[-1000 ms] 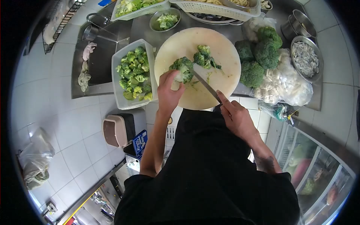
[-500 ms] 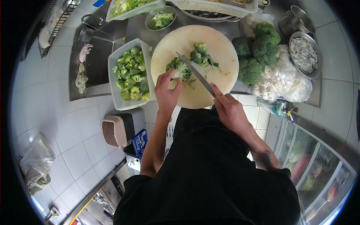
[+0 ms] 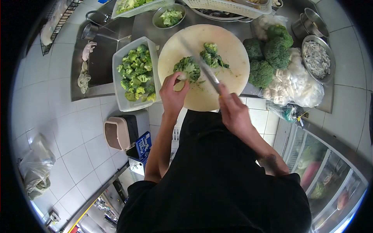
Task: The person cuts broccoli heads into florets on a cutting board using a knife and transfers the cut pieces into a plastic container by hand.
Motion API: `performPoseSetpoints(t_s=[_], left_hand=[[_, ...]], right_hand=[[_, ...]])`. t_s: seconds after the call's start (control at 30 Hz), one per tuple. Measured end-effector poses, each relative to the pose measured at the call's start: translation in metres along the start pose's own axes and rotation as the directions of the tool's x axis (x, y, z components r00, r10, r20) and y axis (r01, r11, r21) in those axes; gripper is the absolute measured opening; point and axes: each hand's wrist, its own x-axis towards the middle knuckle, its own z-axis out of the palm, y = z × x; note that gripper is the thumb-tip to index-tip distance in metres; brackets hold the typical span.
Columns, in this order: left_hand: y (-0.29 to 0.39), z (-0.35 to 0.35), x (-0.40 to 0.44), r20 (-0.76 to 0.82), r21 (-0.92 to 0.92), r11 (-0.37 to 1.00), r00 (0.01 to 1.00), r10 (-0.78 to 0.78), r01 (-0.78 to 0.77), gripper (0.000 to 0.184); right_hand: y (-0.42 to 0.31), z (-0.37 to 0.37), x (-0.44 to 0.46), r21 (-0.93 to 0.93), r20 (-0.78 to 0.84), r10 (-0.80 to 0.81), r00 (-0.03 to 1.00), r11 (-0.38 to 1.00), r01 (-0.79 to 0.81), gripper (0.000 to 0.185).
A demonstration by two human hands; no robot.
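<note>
On the round cutting board [image 3: 233, 83] lies a piece of broccoli [image 3: 189, 69], its pale stem end pinched by my left hand [image 3: 173, 92]. My right hand [image 3: 235, 110] is wrapped round the handle of a knife [image 3: 210, 74]. The blade, smeared by motion toward its tip, slants up and left over the board, just right of the held broccoli. Cut broccoli florets [image 3: 211, 56] rest on the board to the right of the blade, with small green crumbs around.
Left of the board stands a plastic tub [image 3: 117, 87] of cut florets, beside a sink [image 3: 101, 66]. Whole broccoli heads [image 3: 276, 54], a bag of pale mushrooms [image 3: 287, 83] and a metal bowl [image 3: 330, 75] lie to the right. Behind are a small bowl [image 3: 156, 22] and a white basket [image 3: 233, 11].
The knife has shifted slightly and its blade now blurs with motion. My right hand has turned a little on the handle. My left hand keeps hold of the broccoli in almost the same place.
</note>
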Motion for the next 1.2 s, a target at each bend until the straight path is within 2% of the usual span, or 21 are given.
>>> performPoseSetpoints(t_s=[0.07, 0.17, 0.23, 0.3, 0.37, 0.4, 0.47, 0.63, 0.73, 0.8, 0.83, 0.9, 0.97, 1.0, 1.07, 1.13, 1.2], left_hand=[[0.000, 0.001, -0.002, 0.008, -0.010, 1.000, 1.000, -0.013, 0.013, 0.037], [-0.008, 0.004, 0.000, 0.008, 0.002, 1.000, 1.000, 0.016, -0.016, 0.036], [-0.006, 0.000, -0.002, 0.004, -0.013, 1.000, 1.000, -0.023, 0.023, 0.036], [-0.012, -0.002, 0.001, 0.007, 0.018, 0.999, 1.000, -0.028, 0.028, 0.036], [-0.018, -0.002, 0.002, -0.012, -0.086, 0.995, 0.998, -0.060, 0.059, 0.036], [-0.016, -0.003, 0.002, -0.012, -0.086, 0.995, 0.998, -0.060, 0.059, 0.036], [-0.012, -0.004, 0.002, 0.007, -0.126, 0.967, 0.975, -0.223, 0.222, 0.035], [-0.009, -0.005, 0.005, -0.001, -0.124, 0.959, 0.967, -0.257, 0.255, 0.035], [-0.006, -0.006, 0.005, 0.000, -0.097, 0.963, 0.967, -0.253, 0.252, 0.035], [-0.006, -0.007, 0.005, 0.005, -0.076, 0.967, 0.970, -0.244, 0.244, 0.035], [-0.006, -0.007, 0.005, 0.005, -0.078, 0.966, 0.969, -0.247, 0.246, 0.035], [-0.003, -0.006, 0.004, 0.008, -0.084, 0.966, 0.969, -0.246, 0.246, 0.035], [0.000, -0.007, 0.005, 0.034, -0.072, 0.939, 0.942, -0.333, 0.335, 0.036], [-0.002, -0.005, 0.009, 0.027, -0.074, 0.940, 0.943, -0.332, 0.333, 0.036], [-0.004, -0.008, -0.001, 0.026, -0.093, 0.967, 0.972, -0.235, 0.236, 0.036], [-0.003, -0.006, 0.003, 0.017, -0.081, 0.973, 0.976, -0.216, 0.217, 0.036], [-0.005, -0.010, 0.004, 0.007, -0.060, 0.976, 0.978, -0.209, 0.209, 0.036]], right_hand=[[0.033, 0.025, -0.014, -0.197, 0.286, 0.147, 0.947, 0.976, -0.092, 0.060], [0.026, 0.023, -0.018, -0.231, 0.281, 0.157, 0.947, 0.969, -0.092, 0.061], [0.013, 0.010, -0.010, -0.189, 0.276, 0.245, 0.929, 0.962, -0.197, 0.059], [0.014, -0.001, -0.004, -0.123, 0.264, 0.214, 0.941, 0.975, -0.188, 0.059], [0.017, -0.008, -0.001, -0.148, 0.197, 0.161, 0.967, 0.980, -0.133, 0.060], [0.016, -0.011, 0.000, -0.157, 0.209, 0.179, 0.961, 0.976, -0.148, 0.061], [0.007, -0.016, 0.000, -0.157, 0.244, 0.217, 0.945, 0.971, -0.182, 0.058], [0.005, -0.013, -0.012, -0.182, 0.336, 0.245, 0.909, 0.964, -0.193, 0.056], [-0.002, -0.013, -0.011, -0.172, 0.308, 0.217, 0.926, 0.970, -0.170, 0.057], [-0.005, -0.012, -0.008, -0.087, 0.201, 0.154, 0.967, 0.986, -0.139, 0.061], [-0.001, -0.009, -0.009, -0.087, 0.199, 0.155, 0.968, 0.986, -0.140, 0.061], [0.016, 0.004, -0.017, -0.290, 0.395, 0.286, 0.873, 0.941, -0.177, 0.058], [0.027, 0.010, -0.028, -0.239, 0.373, 0.235, 0.898, 0.959, -0.152, 0.057], [0.028, 0.008, -0.026, -0.185, 0.359, 0.178, 0.916, 0.976, -0.117, 0.057], [0.025, 0.003, -0.029, -0.184, 0.383, 0.217, 0.898, 0.970, -0.156, 0.056], [0.024, -0.007, -0.018, -0.197, 0.380, 0.228, 0.896, 0.967, -0.163, 0.055], [0.021, -0.014, -0.016, -0.073, 0.321, 0.165, 0.933, 0.986, -0.150, 0.055]])
